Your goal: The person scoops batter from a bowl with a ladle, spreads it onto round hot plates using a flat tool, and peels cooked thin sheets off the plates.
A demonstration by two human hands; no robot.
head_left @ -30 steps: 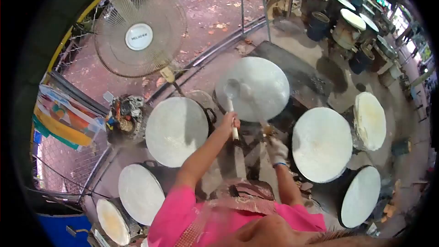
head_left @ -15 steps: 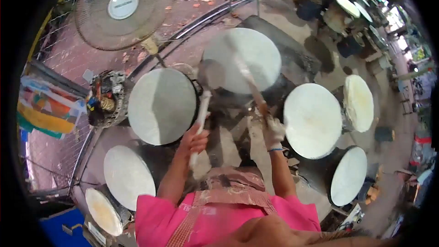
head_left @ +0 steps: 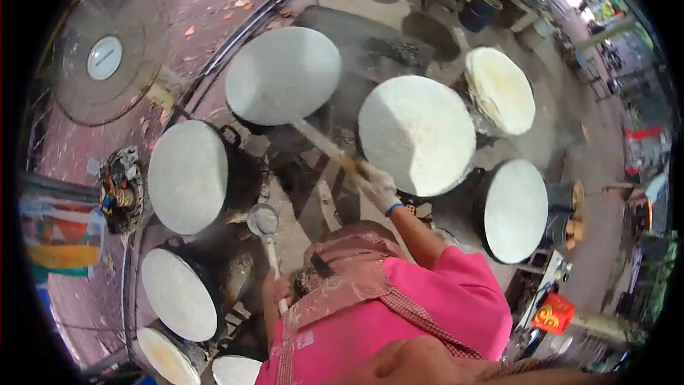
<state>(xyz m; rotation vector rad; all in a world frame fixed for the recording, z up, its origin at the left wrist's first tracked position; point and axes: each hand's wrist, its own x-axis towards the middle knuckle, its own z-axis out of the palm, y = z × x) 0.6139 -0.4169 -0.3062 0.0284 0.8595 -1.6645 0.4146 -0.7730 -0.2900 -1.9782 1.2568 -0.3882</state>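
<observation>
My left hand (head_left: 278,288), bare, is wrapped round the pale handle of a ladle (head_left: 263,221); its round bowl hangs over the floor beside the left pans. My right hand (head_left: 375,184), in a whitish glove, grips the handle end of a long flat paddle (head_left: 320,140). The paddle's far end reaches the near edge of a round pan (head_left: 283,75) with a whitish surface, and is blurred there. Right of it, close to my gloved hand, is another round pan (head_left: 417,135) with a white layer. A further white-topped pan (head_left: 188,177) stands at the left.
More white round tops stand at the lower left (head_left: 178,294) and right (head_left: 516,211). A stack of pale sheets (head_left: 500,90) is at the upper right. A fan (head_left: 105,58) stands at the upper left, above a cluttered stand (head_left: 122,191). A red bag (head_left: 553,313) lies lower right.
The view has swung rightward. My left hand has drawn the ladle back from the pans toward my body. My right hand, still holding the paddle, has moved near the right pan.
</observation>
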